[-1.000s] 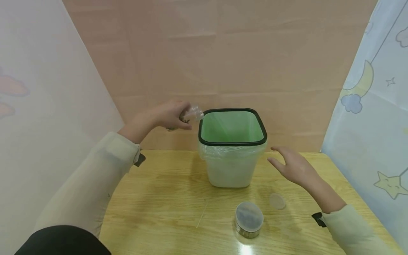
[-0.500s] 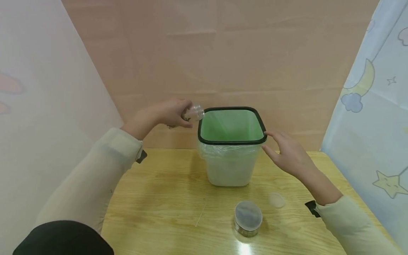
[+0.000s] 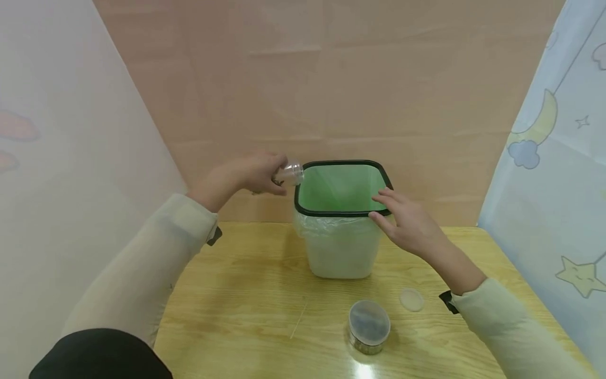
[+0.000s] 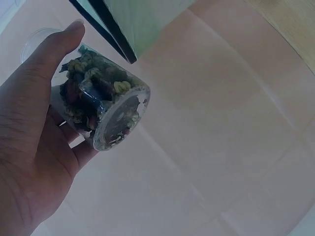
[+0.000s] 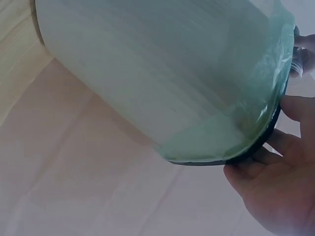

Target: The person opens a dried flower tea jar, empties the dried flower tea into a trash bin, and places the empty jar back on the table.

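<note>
My left hand (image 3: 261, 172) grips a clear plastic jar (image 4: 106, 105) of dried flowers and leaves, its fingers curled round the side. The jar lies tipped over, its mouth facing right at the left edge of a trash bin. That bin (image 3: 338, 252) is whitish, with a black rim and a green bag lining folded over the outside. At the bin's right front corner is my right hand (image 3: 412, 226), fingers loosely spread and overlapping the black rim (image 5: 256, 145). Nothing shows held in it. The bin's bottom inside is hidden.
On the wooden table (image 3: 227, 316), in front of the bin, stands a short round container (image 3: 369, 326) with a translucent lid. A thin clear disc (image 3: 412, 299) lies to its right, and a thin pale stick (image 3: 299, 321) to its left. A paper-covered wall (image 3: 331, 79) stands close behind.
My right hand has moved left from beside the bin to its right front rim. The left hand with the jar has shifted only slightly right.
</note>
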